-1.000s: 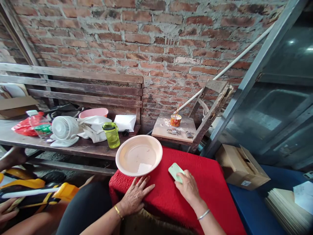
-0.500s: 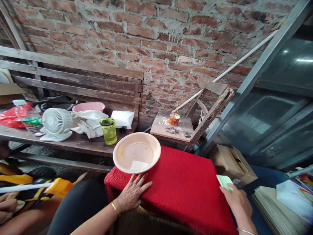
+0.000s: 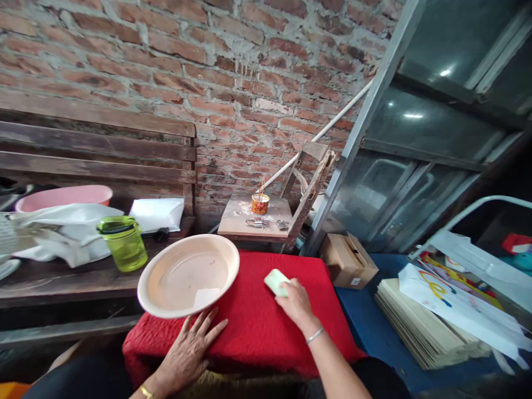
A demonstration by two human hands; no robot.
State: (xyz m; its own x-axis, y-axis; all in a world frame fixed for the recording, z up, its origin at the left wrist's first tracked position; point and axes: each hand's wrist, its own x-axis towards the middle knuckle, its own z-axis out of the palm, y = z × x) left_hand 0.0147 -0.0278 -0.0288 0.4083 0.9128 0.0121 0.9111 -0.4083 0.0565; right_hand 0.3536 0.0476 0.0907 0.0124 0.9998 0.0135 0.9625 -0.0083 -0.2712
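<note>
My left hand lies with fingers spread on the red cloth, its fingertips close to the near rim of a cream-coloured basin. Shallow water shows in the basin, with a pale reflection on it. My right hand grips a pale green, rounded block over the middle of the same cloth. What kind of block it is does not show, nor can I tell whether it touches the cloth. The cloth covers a low table in front of me.
A green bottle, a white packet and a pink basin are on the wooden bench at left. Ahead, a chair bears a paper tub and padlocks. A cardboard box and stacked sheets are at right.
The view has turned to the right. My right hand has brought the pale green block inward from the right edge to over the cloth. My left hand stays beside the basin.
</note>
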